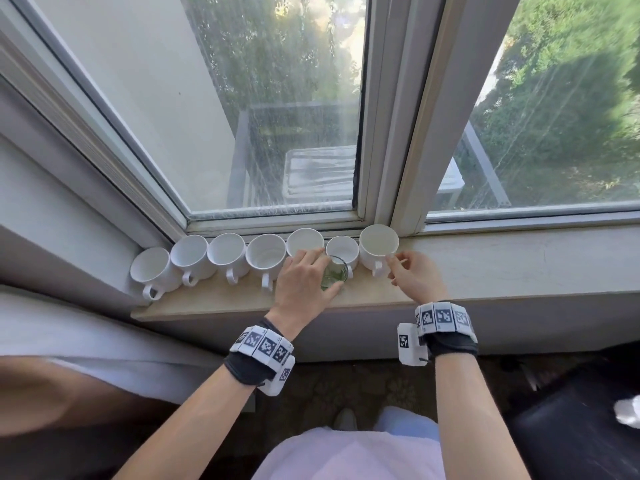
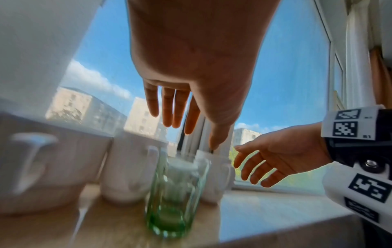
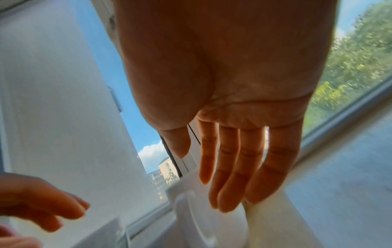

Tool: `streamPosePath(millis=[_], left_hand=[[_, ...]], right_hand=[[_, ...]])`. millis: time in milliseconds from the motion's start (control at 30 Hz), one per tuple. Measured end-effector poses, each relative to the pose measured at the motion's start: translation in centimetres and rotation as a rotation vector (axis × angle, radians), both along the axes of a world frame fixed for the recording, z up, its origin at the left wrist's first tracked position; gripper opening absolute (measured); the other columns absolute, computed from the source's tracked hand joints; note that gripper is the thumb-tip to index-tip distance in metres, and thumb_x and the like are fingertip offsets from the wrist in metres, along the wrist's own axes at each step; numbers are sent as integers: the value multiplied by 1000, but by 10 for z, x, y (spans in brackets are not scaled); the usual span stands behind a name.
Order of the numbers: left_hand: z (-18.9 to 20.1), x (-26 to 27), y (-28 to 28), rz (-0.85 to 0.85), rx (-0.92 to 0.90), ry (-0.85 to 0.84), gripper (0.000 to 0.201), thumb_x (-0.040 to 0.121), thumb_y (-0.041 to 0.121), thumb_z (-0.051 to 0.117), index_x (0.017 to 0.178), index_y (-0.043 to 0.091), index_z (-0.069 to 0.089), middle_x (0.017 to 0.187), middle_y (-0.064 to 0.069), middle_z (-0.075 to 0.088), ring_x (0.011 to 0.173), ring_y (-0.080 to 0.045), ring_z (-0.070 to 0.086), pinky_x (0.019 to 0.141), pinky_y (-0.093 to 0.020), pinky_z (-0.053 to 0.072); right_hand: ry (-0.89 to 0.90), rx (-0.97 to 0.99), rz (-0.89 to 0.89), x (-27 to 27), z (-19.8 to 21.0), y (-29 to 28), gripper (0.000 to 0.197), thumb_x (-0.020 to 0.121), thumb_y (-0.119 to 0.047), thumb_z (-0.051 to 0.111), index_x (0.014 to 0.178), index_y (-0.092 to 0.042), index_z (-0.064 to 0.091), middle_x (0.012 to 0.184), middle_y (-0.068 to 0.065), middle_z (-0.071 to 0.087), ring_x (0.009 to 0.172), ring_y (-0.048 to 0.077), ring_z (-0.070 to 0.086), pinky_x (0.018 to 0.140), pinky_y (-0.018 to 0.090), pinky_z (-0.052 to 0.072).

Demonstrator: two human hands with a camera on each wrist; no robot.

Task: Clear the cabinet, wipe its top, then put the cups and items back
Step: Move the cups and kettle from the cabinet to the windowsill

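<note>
- A green-tinted glass (image 1: 335, 274) is being seen standing upright on the window sill (image 1: 214, 299), just in front of the row of white cups (image 1: 227, 252); in the left wrist view the glass (image 2: 172, 198) is blurred.
- The left hand (image 1: 304, 277) is being held over the glass with its fingers spread wide and straight; from the head view the fingertips are lying close about the rim, but in the left wrist view the left hand (image 2: 191, 70) is being shown above the glass with the fingers apart from it, so no hold on the glass is being shown.
- Behind the glass, seven cups are being seen lined up along the window frame (image 1: 391, 133), handles turned toward the person.
- The rightmost cup (image 1: 378, 245) is standing to the right of the glass, beside a smaller cup (image 1: 343, 251) directly behind the glass.
- The right hand (image 1: 415, 275) is being held to the right of the glass, next to the handle of the rightmost cup; its fingers are being shown relaxed and nearly straight, holding nothing, in the right wrist view (image 3: 233, 117).
- Whether the right fingertips are touching that cup cannot be told.
- Marker-covered bands (image 1: 263, 348) are being worn on both wrists, nearer the person than the glass.
</note>
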State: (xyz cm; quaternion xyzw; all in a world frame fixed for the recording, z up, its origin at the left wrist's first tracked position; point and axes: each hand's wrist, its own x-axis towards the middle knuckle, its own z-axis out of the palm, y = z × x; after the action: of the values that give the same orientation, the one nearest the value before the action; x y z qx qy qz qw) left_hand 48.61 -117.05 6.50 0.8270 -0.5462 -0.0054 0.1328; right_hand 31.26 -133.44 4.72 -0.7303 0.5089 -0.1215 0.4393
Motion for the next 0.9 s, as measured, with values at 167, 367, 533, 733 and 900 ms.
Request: streamPosePath(millis=[167,367,533,733,900], left_hand=[[29,15,30,146,-102,-51,54,84,48,77,127,18,68,138,-2,63,129,-23,55,107,-41,42],[57,18,126,466,-58,-138,70,82,53,74,138,15,58,144,-9,56,134,-28,49,113,-43,38],[54,-25,249,826,63,-139,88,82,55,74,152,12,41,157,-15,41,144,-33,37,118,-46,33],[17,-142,402,1262,226,-56,94,84,56,72,156,10,31,163,-16,31,147,-37,32,118,-51,34],[-15,-264,505,1598,372,56,95,87,61,63,159,13,24,165,-14,27,149,-35,29,120,-50,30]], right_hand=[[-83,-308,85,12,58,5,32,100,-47,56,111,-18,66,98,-4,69,92,16,65,84,37,54],[-323,-507,474,69,89,65,47,99,-45,58,140,-22,56,141,-2,56,135,18,46,109,30,35],[-389,-432,857,91,72,170,60,95,-45,64,150,-25,48,158,4,41,146,24,32,121,41,29],[-278,-380,1305,73,33,295,73,96,-58,55,158,-30,29,166,10,23,153,30,16,123,51,23],[-220,-327,1500,56,9,376,76,96,-64,50,160,-34,23,169,6,17,155,28,11,125,53,18]])
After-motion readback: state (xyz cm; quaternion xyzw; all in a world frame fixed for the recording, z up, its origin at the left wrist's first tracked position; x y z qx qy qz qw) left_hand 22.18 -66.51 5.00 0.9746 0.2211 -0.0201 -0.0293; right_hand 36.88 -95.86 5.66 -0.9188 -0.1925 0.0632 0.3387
